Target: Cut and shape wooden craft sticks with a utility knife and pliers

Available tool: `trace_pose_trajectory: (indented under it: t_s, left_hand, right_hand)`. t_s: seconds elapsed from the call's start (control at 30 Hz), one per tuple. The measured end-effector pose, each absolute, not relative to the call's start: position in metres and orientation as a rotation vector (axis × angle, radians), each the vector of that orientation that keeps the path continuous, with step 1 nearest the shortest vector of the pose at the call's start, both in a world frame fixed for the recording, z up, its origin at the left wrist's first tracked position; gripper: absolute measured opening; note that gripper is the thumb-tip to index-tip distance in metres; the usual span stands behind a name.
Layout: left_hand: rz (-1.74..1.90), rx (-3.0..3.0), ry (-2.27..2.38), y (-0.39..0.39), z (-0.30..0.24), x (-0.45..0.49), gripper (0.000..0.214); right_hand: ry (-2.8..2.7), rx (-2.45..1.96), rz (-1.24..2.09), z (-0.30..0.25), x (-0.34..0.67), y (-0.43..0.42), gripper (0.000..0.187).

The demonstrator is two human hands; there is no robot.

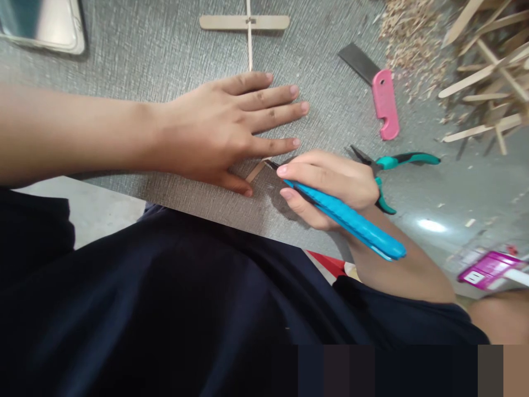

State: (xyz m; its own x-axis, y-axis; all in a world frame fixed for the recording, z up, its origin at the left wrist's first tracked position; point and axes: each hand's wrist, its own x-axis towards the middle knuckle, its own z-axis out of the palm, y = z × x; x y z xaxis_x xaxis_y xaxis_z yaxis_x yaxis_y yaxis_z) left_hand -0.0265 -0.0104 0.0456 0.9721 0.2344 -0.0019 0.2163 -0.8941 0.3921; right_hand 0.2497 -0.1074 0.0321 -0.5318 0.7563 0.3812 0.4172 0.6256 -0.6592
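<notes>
My left hand (pixel 243 118) lies flat on the grey textured table with its fingers spread. Part of a small wooden stick (pixel 258 170) shows between its thumb and little finger; the rest is hidden under the hand. A blue utility knife (pixel 351 218) is gripped like a pen in my right hand (pixel 334 184). Its dark blade tip meets the end of the stick piece. Just beyond my left fingers, a cross of wooden craft sticks (pixel 227 22) lies on the table, its long thin stick running down to the hand.
A pink folding knife (pixel 385 105) lies with its blade out, near teal-handled pliers (pixel 407 160). At the upper right are wood shavings (pixel 407 33) and a heap of craft sticks (pixel 491 71). A phone (pixel 45 25) rests upper left; a purple item (pixel 485 270) sits right.
</notes>
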Motion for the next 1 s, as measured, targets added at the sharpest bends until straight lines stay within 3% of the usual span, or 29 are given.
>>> trace_pose_trajectory:
  t_s: [0.47, 0.67, 1.0]
  left_hand:
    - [0.087, 2.69, 0.315, -0.01, 0.037, -0.027, 0.084]
    - [0.089, 2.732, 0.334, -0.01, 0.037, -0.027, 0.1]
    - [-0.104, 2.728, 0.409, -0.012, 0.046, -0.021, 0.102]
  right_hand:
    - [-2.232, -0.735, 0.646, 0.032, 0.254, -0.094, 0.024]
    - [-2.163, -0.788, 0.733, 0.03, 0.256, -0.098, 0.028]
    - [-2.213, -0.746, 0.739, 0.03, 0.256, -0.093, 0.032]
